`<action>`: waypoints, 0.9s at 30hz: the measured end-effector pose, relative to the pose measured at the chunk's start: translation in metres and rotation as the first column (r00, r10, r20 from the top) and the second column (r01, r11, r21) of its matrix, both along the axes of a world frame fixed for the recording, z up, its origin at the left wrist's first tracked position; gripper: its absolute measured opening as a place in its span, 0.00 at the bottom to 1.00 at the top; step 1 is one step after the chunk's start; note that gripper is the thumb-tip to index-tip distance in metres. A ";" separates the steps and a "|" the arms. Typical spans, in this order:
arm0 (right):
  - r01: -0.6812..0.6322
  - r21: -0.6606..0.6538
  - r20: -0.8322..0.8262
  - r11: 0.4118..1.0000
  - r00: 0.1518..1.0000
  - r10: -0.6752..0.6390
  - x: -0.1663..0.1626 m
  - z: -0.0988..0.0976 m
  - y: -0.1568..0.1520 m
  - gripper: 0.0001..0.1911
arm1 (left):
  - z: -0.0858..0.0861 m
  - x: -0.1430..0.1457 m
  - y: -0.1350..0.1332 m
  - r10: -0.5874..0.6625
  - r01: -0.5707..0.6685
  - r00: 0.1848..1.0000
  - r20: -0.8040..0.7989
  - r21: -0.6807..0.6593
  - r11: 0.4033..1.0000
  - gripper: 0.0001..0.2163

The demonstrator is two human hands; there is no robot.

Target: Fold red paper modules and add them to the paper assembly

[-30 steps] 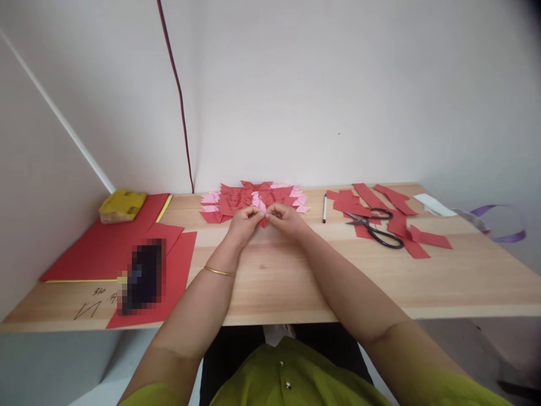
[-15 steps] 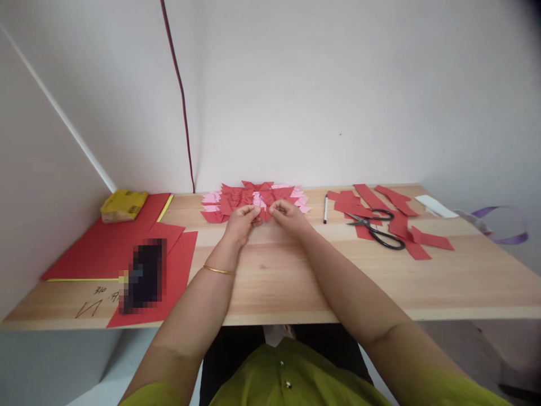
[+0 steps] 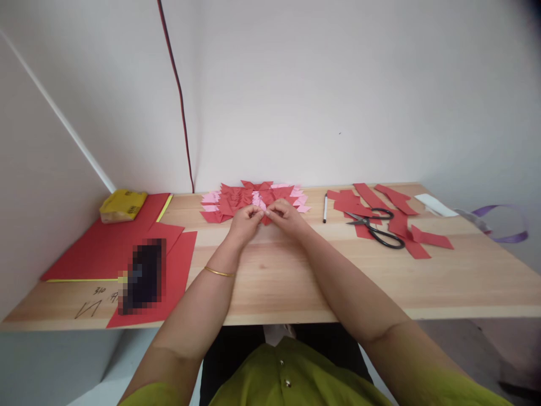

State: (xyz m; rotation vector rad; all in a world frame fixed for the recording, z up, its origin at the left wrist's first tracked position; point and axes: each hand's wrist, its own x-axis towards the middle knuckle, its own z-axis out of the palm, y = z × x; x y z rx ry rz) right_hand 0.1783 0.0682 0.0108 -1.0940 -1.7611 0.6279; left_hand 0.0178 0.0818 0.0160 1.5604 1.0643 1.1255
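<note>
My left hand (image 3: 244, 223) and my right hand (image 3: 286, 217) meet at the middle of the wooden table (image 3: 296, 276), fingers pinched together on a small folded red paper piece (image 3: 264, 220). Just behind them lies a cluster of folded red and pink paper pieces (image 3: 253, 198) near the wall. A gold bangle sits on my left wrist.
Black scissors (image 3: 374, 226) lie on red paper strips (image 3: 393, 217) at the right, with a white pen (image 3: 324, 207) beside them. Red paper sheets (image 3: 114, 245), a yellow packet (image 3: 122, 204) and a blurred dark object (image 3: 141, 276) are at the left. A purple ribbon (image 3: 502, 225) hangs off the right edge.
My fingertips parted slightly, then came back together on the red piece. Nothing else moved.
</note>
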 end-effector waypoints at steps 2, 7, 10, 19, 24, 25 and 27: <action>-0.021 -0.068 -0.013 0.997 1.000 0.020 0.000 0.000 -0.001 0.13 | 0.000 0.000 0.000 -0.002 0.002 1.000 -0.016 -0.007 1.000 0.07; -0.040 -0.133 -0.053 0.990 0.998 0.033 0.000 -0.001 -0.002 0.13 | 0.001 0.002 -0.003 -0.010 0.011 1.000 0.019 -0.079 0.997 0.08; -0.034 -0.125 -0.045 0.992 0.999 0.029 -0.001 -0.001 -0.002 0.13 | 0.001 0.001 -0.004 -0.033 0.036 0.999 0.025 -0.084 0.996 0.09; -0.103 -0.154 -0.126 0.983 0.988 0.084 0.000 0.004 -0.003 0.15 | 0.001 0.004 -0.002 -0.070 0.112 0.967 0.245 -0.165 0.980 0.10; -0.141 -0.190 -0.178 0.972 0.978 0.107 0.002 0.003 -0.001 0.15 | 0.005 0.004 -0.004 -0.064 0.135 0.947 0.314 -0.210 0.968 0.11; -0.138 -0.190 -0.178 0.972 0.979 0.104 0.002 0.003 -0.001 0.15 | 0.006 0.004 -0.004 -0.057 0.132 0.947 0.315 -0.222 0.966 0.12; -0.126 -0.182 -0.165 0.975 0.982 0.096 0.003 0.002 -0.001 0.14 | 0.007 0.004 -0.005 -0.030 0.107 0.953 0.300 -0.245 0.964 0.12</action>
